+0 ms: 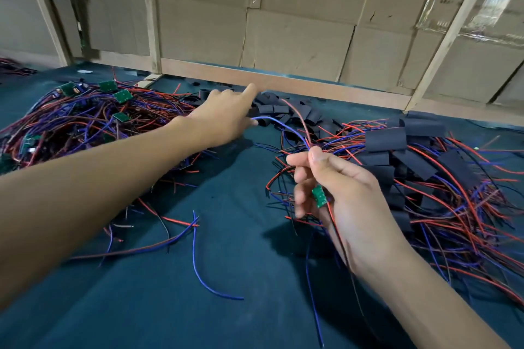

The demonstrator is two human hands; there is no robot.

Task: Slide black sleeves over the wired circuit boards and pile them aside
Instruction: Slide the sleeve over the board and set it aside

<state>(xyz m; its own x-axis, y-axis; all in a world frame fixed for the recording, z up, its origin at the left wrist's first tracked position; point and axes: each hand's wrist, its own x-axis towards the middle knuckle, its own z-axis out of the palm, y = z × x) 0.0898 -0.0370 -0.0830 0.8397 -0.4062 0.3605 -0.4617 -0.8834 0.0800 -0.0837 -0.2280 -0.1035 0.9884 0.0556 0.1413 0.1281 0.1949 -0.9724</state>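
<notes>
Black sleeves (pixel 286 113) lie under our outstretched left hand (pixel 224 119), forefinger extended; our right hand (pixel 340 193) pinches a wired circuit board (pixel 319 196).

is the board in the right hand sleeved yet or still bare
Bare. The green circuit board held in the right hand shows uncovered, with no black sleeve on it; the left hand reaches toward the loose black sleeves.

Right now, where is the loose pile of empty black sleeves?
Head view: the empty black sleeves lie at the table's far middle, below the wooden rail, just beyond the left hand.
</notes>
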